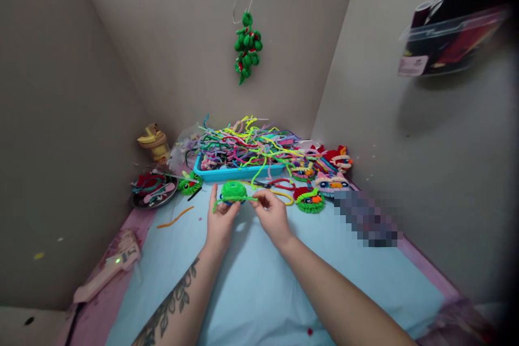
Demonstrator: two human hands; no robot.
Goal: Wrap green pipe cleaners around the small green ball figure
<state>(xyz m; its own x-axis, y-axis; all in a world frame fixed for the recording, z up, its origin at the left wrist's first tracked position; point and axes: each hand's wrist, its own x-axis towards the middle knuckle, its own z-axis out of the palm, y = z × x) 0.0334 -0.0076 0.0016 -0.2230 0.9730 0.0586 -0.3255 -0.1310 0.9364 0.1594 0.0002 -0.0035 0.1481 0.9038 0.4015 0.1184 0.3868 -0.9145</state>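
In the middle of the view, my left hand [223, 216] grips a round green coil of pipe cleaner [234, 190] with some blue at its edge. A loose light green strand [246, 198] runs across the front of the coil towards the right. My right hand [271, 212] pinches the end of that strand between thumb and fingers. Just beyond my right hand lie scissors [287, 184] with red handles, and a second, yellow handle [288, 197] shows beside them. An orange pipe cleaner [175, 217] lies on the blue cloth left of my left hand.
A blue tray [239, 173] heaped with colourful pipe cleaners stands at the back. Finished fuzzy figures [310, 200] crowd its right side. A green figure [190, 183] and a dark bowl [154, 200] are at left. A pink glue gun [111, 269] rests near the left edge.
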